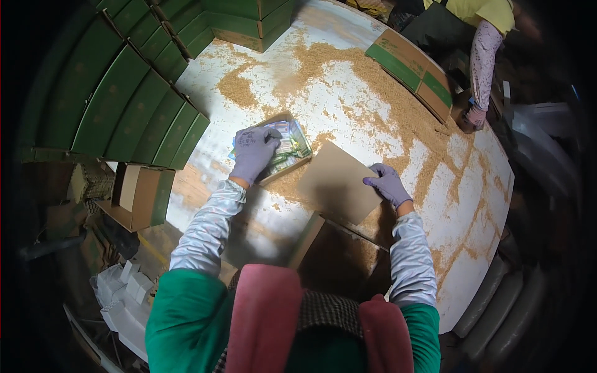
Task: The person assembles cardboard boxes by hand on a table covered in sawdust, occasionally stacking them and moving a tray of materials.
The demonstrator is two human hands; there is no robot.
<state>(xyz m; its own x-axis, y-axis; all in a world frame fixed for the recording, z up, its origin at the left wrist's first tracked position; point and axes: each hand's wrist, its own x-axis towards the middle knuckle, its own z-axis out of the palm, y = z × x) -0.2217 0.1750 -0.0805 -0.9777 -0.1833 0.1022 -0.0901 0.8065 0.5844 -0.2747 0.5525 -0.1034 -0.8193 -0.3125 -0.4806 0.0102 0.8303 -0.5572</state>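
Observation:
My right hand, in a pale purple glove, pinches the right edge of a flat brown cardboard sheet. The sheet hangs above the table, between the two hands. My left hand, gloved the same way, is over a small open cardboard box with colourful printed packets or leaflets in it. Its fingers are curled down at the contents, and what they grip, if anything, is hidden. Nearer my body stands an open carton with brown loose material inside, partly in shadow.
Sawdust-like shavings lie scattered over the white table. Green cartons are stacked high at the left, above an open carton. A green-and-brown carton lies at the far right, where a co-worker's gloved hand reaches in.

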